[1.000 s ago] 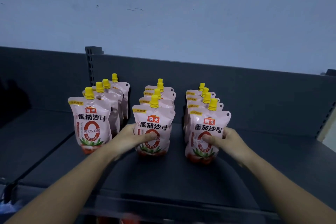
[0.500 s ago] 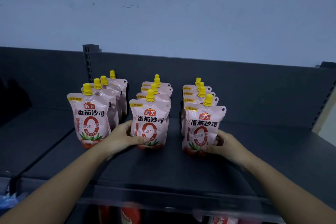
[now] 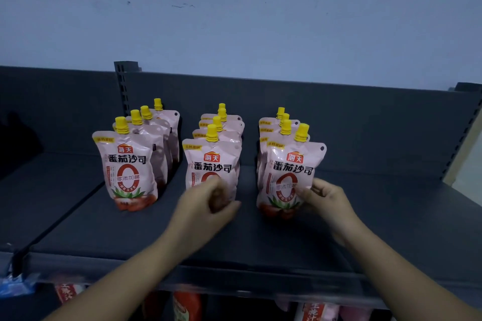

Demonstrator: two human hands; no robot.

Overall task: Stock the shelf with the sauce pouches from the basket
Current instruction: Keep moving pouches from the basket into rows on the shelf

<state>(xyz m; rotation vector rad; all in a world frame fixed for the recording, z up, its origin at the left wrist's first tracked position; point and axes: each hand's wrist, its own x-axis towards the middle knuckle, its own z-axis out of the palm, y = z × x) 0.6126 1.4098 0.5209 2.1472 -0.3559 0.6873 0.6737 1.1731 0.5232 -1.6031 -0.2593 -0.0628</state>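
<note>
pink pouches (image 3: pixel 127 167) on shelf (image 3: pixel 125 237); right hand (image 3: pixel 329 202) pinches front pouch (image 3: pixel 288 164); left hand (image 3: pixel 206 204) grip unclear

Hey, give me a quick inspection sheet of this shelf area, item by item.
Surface: dark shelf, pouches standing upright on it.
Job's things: sauce pouches in three rows, led by left front pouch, middle front pouch and right front pouch; basket not in view.
Clutter: nothing seen.
Hands: left hand blurred, in front of the middle front pouch; right hand pinches the right front pouch's edge.
Cables: nothing seen.
Surroundings: pale wall; red packets on the level below.
</note>
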